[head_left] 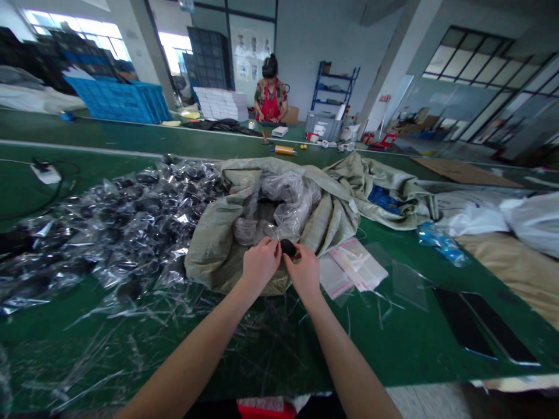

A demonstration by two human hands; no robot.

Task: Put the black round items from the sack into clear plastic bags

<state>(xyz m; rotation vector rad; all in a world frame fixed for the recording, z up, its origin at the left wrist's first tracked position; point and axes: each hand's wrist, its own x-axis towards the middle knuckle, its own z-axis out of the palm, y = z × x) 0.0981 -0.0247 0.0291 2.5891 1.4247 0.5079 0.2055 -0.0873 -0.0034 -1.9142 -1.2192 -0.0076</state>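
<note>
My left hand [261,260] and my right hand [307,270] meet over the front of an open woven sack [213,241]. Between their fingertips is a small, dark, rounded object [287,247]; its exact kind does not show. Both hands are closed in a pinch on it. Inside the sack lies crumpled clear plastic [290,198] around a dark hollow. To the left spreads a heap of dark items in clear wrappers [144,203]. Right of my right hand, flat clear plastic bags [358,265] lie on the green table [375,343].
Thin plastic strips [166,308] litter the table's near side. Two dark flat panels [476,320] lie at right, near blue plastic film [441,243] and a second sack [393,186]. Across the table, a person in a red apron [271,105] works near a blue crate [117,99].
</note>
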